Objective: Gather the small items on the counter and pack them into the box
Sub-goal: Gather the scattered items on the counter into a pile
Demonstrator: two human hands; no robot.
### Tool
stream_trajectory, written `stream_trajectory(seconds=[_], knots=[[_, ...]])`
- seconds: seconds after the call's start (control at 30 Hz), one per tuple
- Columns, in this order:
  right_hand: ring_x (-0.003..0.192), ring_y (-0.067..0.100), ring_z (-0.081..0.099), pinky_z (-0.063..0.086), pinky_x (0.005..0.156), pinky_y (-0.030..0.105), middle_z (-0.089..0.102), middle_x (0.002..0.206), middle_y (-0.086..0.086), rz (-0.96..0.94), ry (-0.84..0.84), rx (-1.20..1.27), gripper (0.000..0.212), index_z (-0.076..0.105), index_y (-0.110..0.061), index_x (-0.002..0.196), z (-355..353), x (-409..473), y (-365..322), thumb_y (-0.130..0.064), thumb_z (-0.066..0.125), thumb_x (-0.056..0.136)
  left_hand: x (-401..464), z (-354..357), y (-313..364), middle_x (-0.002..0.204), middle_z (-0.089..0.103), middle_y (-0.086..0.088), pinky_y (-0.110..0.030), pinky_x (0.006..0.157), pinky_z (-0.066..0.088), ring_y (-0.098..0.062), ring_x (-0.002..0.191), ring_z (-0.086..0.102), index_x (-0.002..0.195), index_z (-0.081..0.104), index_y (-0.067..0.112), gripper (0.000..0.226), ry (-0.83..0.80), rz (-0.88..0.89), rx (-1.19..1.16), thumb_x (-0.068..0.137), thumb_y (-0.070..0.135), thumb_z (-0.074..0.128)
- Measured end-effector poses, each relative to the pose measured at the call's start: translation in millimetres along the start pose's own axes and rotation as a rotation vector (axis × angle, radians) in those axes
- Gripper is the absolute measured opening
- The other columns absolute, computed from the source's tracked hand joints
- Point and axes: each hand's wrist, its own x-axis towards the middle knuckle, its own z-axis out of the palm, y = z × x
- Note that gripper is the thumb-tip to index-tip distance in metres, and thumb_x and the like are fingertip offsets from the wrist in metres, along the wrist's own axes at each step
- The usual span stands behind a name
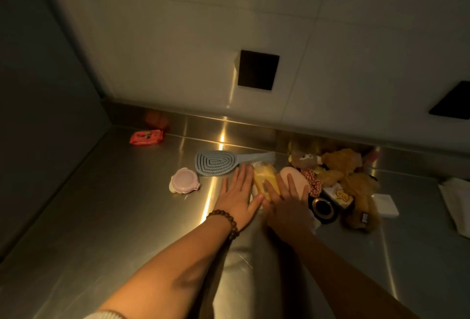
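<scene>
Both hands, the left hand (237, 193) and right hand (287, 200), lie flat with fingers spread on either side of a yellow packet (265, 181) just right of the blue hairbrush (216, 162) on the steel worktop (127, 217), apparently gathering items; next needs closing a grip, no box in view.

Head view, looking forward and down onto counter (106, 229).

Worn at head height, close above steel surface, aimed toward back wall (178, 51) and left corner. Wide-angle, with edges bowed and wall tiles leaning inward. Both forearms entered from bottom edge, left hand (237, 195) and right hand (287, 207) reaching to mid-frame, near enough to fill lower centre. Small items lay across middle band, brush (216, 163) just beyond fingers, red packet (146, 137) farther off near corner. Right side cut off at frame edge. Only one view given, so nothing shared with another.
</scene>
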Motion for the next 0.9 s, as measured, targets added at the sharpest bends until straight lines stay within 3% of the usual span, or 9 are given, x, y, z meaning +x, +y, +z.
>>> stream_trajectory(seconds=[0.13,0.27,0.33,0.5,0.7,0.9], knots=[[0.145,0.028,0.018,0.011,0.111,0.061,0.026,0.156,0.007,-0.041,0.190,0.104,0.060,0.027,-0.033,0.147,-20.9,10.4,-33.7,-0.057,0.023,0.092,-5.8,-22.4,-32.5,0.157,0.006,-0.004,-0.043,0.116,0.003,-0.016,0.143,-0.004,0.149,0.005,0.021,0.077,0.155,-0.073,0.007,0.087,0.067,0.011],[0.144,0.030,0.021,0.019,0.111,0.062,0.028,0.155,0.009,-0.190,0.308,0.221,0.059,0.038,-0.026,0.144,-29.6,32.7,-81.1,-0.052,0.039,0.091,-13.1,-53.3,-85.4,0.149,0.026,-0.009,-0.046,0.109,0.021,-0.024,0.137,0.019,0.145,0.019,0.022,0.074,0.305,-0.202,0.038,0.087,0.067,0.023],[0.146,0.028,0.013,0.014,0.112,0.061,0.020,0.157,0.007,-0.207,0.258,0.231,0.059,0.035,-0.030,0.145,-28.3,46.6,-104.3,-0.055,0.036,0.091,-16.2,-67.5,-114.8,0.151,0.024,-0.009,-0.047,0.109,0.020,-0.025,0.138,0.018,0.146,0.017,0.021,0.078,0.298,-0.279,0.082,0.085,0.070,0.020],[0.146,0.024,-0.013,0.002,0.112,0.062,-0.010,0.159,0.000,-0.223,0.072,0.107,0.066,0.006,-0.042,0.148,-17.3,86.2,-150.9,-0.067,0.019,0.089,-11.4,-94.0,-183.3,0.156,0.009,-0.010,-0.049,0.114,0.008,-0.025,0.143,0.003,0.149,0.010,0.018,0.088,0.251,-0.442,0.131,0.081,0.073,0.020],[0.147,0.027,0.006,0.007,0.108,0.064,0.014,0.158,0.003,-0.301,0.132,0.162,0.071,0.037,-0.040,0.142,-5.1,108.9,-185.6,-0.072,0.041,0.079,22.9,-103.7,-246.5,0.155,-0.018,-0.005,-0.052,0.112,-0.009,-0.023,0.141,-0.020,0.148,-0.008,0.027,0.087,0.092,-0.527,0.173,0.082,0.075,0.022],[0.147,0.025,-0.005,0.006,0.107,0.068,0.004,0.160,0.000,-0.296,0.088,0.119,0.073,0.034,-0.044,0.143,4.9,122.1,-192.6,-0.076,0.034,0.076,41.2,-99.6,-270.4,0.157,-0.010,-0.001,-0.049,0.114,-0.006,-0.022,0.143,-0.012,0.148,0.001,0.034,0.079,0.113,-0.510,0.140,0.083,0.073,0.024]])
